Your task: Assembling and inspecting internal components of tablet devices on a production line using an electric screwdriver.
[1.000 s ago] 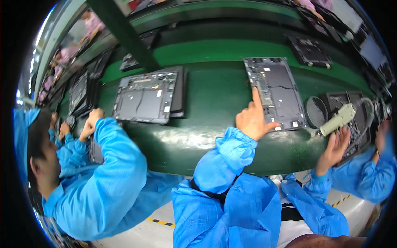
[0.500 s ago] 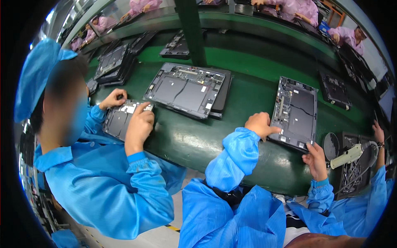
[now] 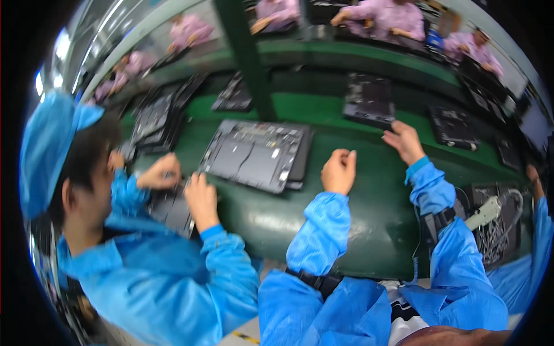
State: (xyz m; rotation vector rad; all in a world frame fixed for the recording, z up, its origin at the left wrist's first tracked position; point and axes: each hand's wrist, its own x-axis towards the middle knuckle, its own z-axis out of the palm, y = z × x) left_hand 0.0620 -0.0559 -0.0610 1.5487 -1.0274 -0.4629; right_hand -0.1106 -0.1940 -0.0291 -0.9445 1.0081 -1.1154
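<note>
My left hand (image 3: 339, 172) is raised above the green worktable (image 3: 352, 225), its fingers curled together; whether anything small is in them cannot be made out. Farther forward, my right hand (image 3: 405, 143) has its fingers stretched out, holding nothing. Its fingertips are at the near right corner of a dark laptop base (image 3: 369, 99), close to or touching it. That base lies on the brighter green strip at the far side, blurred. To the left of my left hand, another laptop base (image 3: 248, 154) with exposed battery and circuit board rests on a dark panel (image 3: 304, 164).
On the left, a co-worker in blue (image 3: 156, 271) handles a laptop base (image 3: 172, 210). More bases (image 3: 153, 121) are stacked beyond. At right are a pale handheld electric screwdriver (image 3: 483, 213) and a tray of screws or small metal parts (image 3: 495, 245). A green post (image 3: 245, 57) rises ahead.
The laptop base that was between my hands on the near table is now on the far strip. My right hand has moved forward and opened; my left has drawn left, fingers curled. The view has shifted.
</note>
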